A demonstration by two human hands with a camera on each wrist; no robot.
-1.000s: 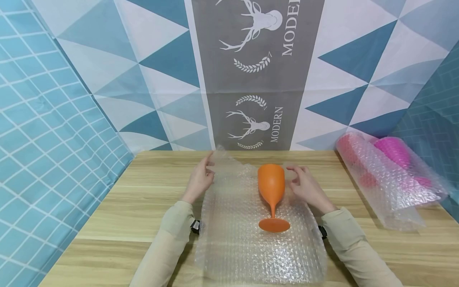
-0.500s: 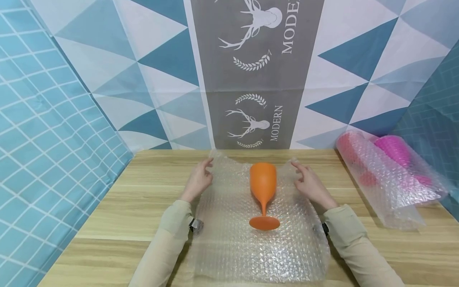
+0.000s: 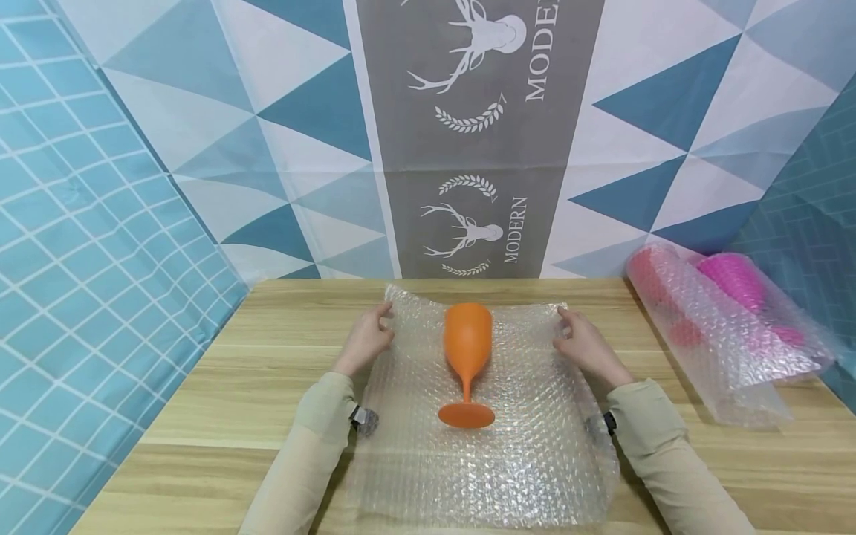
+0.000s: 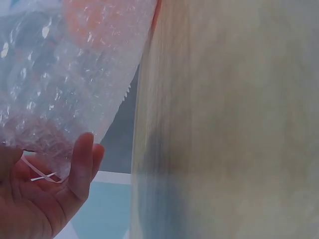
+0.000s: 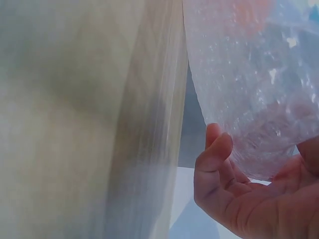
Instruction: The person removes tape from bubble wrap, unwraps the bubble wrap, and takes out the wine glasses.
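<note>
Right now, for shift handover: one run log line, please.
left grip: holds clear bubble wrap sheet | right grip: holds sheet's opposite side | orange stemmed goblet: lying sideways on sheet

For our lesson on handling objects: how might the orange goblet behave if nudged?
The orange goblet might roll, since it lies on its side with a rounded bowl. It seems stiff, as its thin stem looks straight. The bumpy bubble wrap beneath could slow any rolling.

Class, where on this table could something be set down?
Free: pale wooden tabletop between blue gridded wall and left hand; a narrower strip between right hand and bubble-wrapped red and pink goblets. Crowded: middle, where an orange goblet lies on clear bubble wrap.
</note>
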